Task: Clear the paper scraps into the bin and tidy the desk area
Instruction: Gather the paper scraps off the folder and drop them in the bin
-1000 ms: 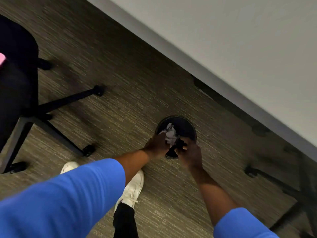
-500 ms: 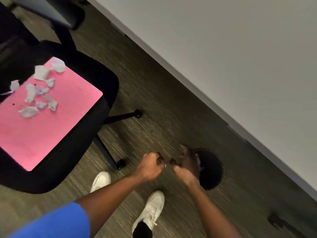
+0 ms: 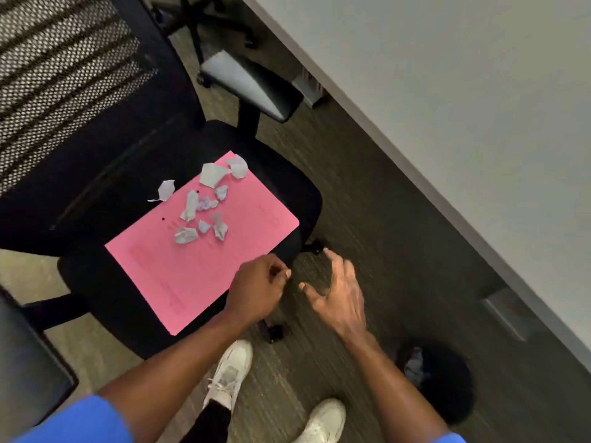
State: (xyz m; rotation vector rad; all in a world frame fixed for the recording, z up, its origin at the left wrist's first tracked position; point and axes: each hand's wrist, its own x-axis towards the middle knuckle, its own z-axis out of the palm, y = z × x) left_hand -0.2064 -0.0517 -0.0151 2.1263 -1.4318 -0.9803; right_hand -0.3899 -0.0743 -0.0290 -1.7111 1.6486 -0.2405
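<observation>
We take the pink sheet as our landmark: it lies flat on the black seat of the office chair, and nearly all the paper scraps sit in a loose cluster on its far half, with one torn piece just off its far-left edge on the seat itself. These scraps look torn and crumpled, so we judge them very light, soft and easily crushed, likely to slide or flutter off if the sheet is tipped or jolted. We see two sensible holds: pinch them up a few at a time, or take the sheet by its two long edges and bow it slightly into a trough, since thin paper will sag if held by one corner. The bin stands on the carpet well to the near-right of the sheet, beside our right forearm, with some crumpled paper already inside. Our left hand is over the sheet's near-right edge, fingers curled in with thumb and forefinger close together; whether it pinches anything we cannot tell. Our right hand hovers just beyond that same edge, off the seat and above the carpet, fingers spread wide and holding nothing. We would bring both hands onto the sheet gently.
</observation>
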